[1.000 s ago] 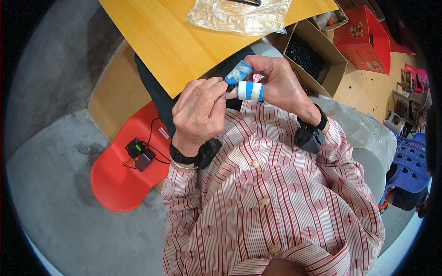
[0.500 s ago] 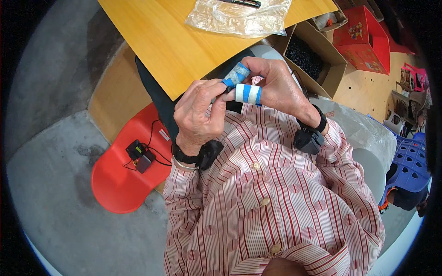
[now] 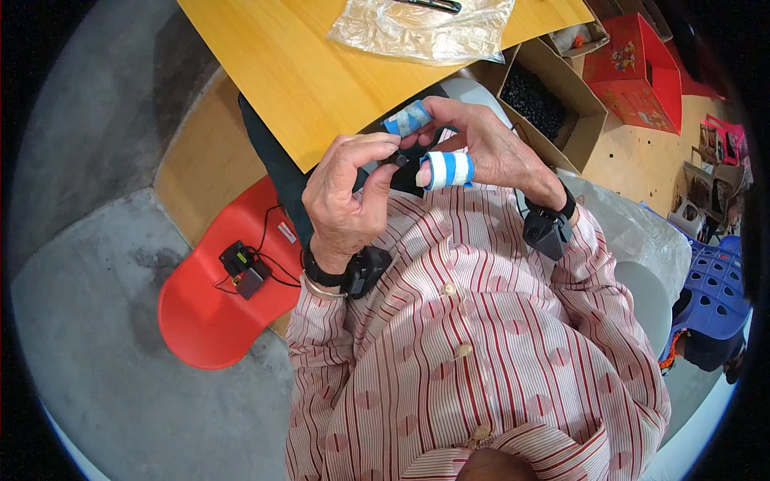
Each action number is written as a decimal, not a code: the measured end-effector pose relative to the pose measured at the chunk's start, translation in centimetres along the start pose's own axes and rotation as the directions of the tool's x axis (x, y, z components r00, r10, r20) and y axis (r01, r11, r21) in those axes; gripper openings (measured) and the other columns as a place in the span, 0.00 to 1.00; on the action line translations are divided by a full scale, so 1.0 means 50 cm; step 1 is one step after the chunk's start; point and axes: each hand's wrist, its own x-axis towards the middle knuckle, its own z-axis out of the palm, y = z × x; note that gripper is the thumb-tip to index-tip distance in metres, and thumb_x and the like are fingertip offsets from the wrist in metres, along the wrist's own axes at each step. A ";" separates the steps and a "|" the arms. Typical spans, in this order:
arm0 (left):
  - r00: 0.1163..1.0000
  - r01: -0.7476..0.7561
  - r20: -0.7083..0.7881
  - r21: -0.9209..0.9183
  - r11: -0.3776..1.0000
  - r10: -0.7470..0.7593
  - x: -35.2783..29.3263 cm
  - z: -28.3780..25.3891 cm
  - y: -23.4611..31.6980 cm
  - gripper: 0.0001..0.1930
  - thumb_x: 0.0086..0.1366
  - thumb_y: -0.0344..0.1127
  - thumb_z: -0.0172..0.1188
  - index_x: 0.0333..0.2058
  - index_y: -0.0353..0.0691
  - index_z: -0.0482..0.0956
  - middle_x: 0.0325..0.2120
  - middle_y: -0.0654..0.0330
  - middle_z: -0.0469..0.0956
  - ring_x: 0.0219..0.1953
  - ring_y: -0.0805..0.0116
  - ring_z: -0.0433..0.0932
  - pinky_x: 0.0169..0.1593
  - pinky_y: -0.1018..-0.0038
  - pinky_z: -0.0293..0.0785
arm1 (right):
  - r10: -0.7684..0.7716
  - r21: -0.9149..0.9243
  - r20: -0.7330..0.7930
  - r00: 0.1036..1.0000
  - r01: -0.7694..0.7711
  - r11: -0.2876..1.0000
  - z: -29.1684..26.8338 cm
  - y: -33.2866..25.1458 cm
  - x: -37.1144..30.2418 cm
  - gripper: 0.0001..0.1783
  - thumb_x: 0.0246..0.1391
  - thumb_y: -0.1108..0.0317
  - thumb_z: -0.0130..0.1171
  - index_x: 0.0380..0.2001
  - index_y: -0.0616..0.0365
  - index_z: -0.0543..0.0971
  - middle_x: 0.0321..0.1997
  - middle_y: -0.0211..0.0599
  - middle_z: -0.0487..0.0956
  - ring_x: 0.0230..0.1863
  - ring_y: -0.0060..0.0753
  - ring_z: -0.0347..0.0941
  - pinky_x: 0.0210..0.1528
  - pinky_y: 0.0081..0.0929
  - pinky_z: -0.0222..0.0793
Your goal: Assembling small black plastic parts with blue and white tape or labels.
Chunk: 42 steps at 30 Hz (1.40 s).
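Between its thumb and fingertips, my left hand (image 3: 346,186) pinches a small black part (image 3: 397,159); its exact kind cannot be made out. Just to its right, my right hand (image 3: 497,152) has thumb and index finger spread apart with a gap between them. Blue and white tape wraps my right index finger (image 3: 407,119) and my right thumb (image 3: 449,170). Nothing shows between those two taped tips. Both hands hover over my lap, by the near corner of the yellow wooden table (image 3: 297,104).
A clear plastic bag (image 3: 425,32) lies on the table with a black tool (image 3: 437,5) on it. To the right stands a cardboard box (image 3: 581,140) of small black parts (image 3: 529,100), beside a red box (image 3: 630,72). A red stool (image 3: 208,321) at left holds black devices with cables (image 3: 247,268).
My right thumb and index finger have come apart and drawn back to the right from the black part. My left hand keeps its pinch, and the black part now shows more plainly.
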 end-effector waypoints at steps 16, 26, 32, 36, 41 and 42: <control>0.999 -0.025 0.046 0.197 0.980 0.017 0.013 -0.010 0.020 0.12 0.42 0.25 0.64 0.29 0.42 0.79 0.34 0.58 0.73 0.40 0.57 0.70 0.44 0.65 0.67 | -0.088 -0.070 0.071 0.994 0.092 0.993 0.015 -0.016 0.008 0.26 0.41 0.55 0.71 0.38 0.65 0.78 0.30 0.37 0.78 0.33 0.24 0.74 0.36 0.26 0.74; 0.992 -0.092 0.104 0.231 0.969 0.069 0.014 -0.009 0.017 0.11 0.43 0.26 0.63 0.29 0.43 0.79 0.33 0.59 0.73 0.40 0.56 0.69 0.45 0.65 0.67 | -0.135 -0.223 0.018 0.991 0.135 0.965 0.019 -0.016 -0.004 0.23 0.41 0.57 0.70 0.34 0.65 0.78 0.25 0.37 0.77 0.28 0.25 0.74 0.31 0.25 0.71; 0.988 -0.127 0.113 0.246 0.961 0.101 0.014 -0.006 0.017 0.13 0.41 0.24 0.63 0.30 0.43 0.79 0.33 0.60 0.73 0.40 0.57 0.70 0.44 0.66 0.68 | -0.093 -0.145 -0.004 0.996 0.092 0.985 0.024 -0.014 -0.008 0.23 0.41 0.56 0.71 0.34 0.64 0.78 0.24 0.38 0.77 0.26 0.27 0.73 0.29 0.26 0.69; 0.985 -0.151 0.120 0.255 0.955 0.124 0.014 -0.005 0.016 0.14 0.40 0.23 0.62 0.29 0.43 0.79 0.33 0.60 0.73 0.40 0.57 0.70 0.43 0.66 0.69 | -0.078 -0.200 -0.037 0.996 0.070 0.977 0.034 -0.010 -0.012 0.24 0.41 0.54 0.70 0.32 0.64 0.77 0.23 0.41 0.75 0.24 0.29 0.72 0.28 0.28 0.68; 0.982 -0.173 0.116 0.274 0.946 0.146 0.013 -0.005 0.015 0.14 0.39 0.23 0.63 0.29 0.42 0.79 0.32 0.60 0.73 0.38 0.58 0.71 0.42 0.66 0.69 | -0.162 -0.344 -0.036 0.986 0.140 0.928 0.038 -0.003 -0.015 0.23 0.41 0.57 0.72 0.31 0.63 0.75 0.26 0.29 0.72 0.28 0.19 0.69 0.28 0.22 0.69; 0.980 -0.186 0.118 0.282 0.941 0.158 0.013 -0.006 0.014 0.14 0.39 0.24 0.63 0.29 0.42 0.79 0.32 0.60 0.73 0.38 0.58 0.71 0.42 0.66 0.69 | -0.208 -0.393 -0.036 0.977 0.178 0.902 0.039 -0.004 -0.014 0.23 0.41 0.57 0.72 0.31 0.63 0.75 0.26 0.29 0.71 0.28 0.19 0.68 0.28 0.22 0.69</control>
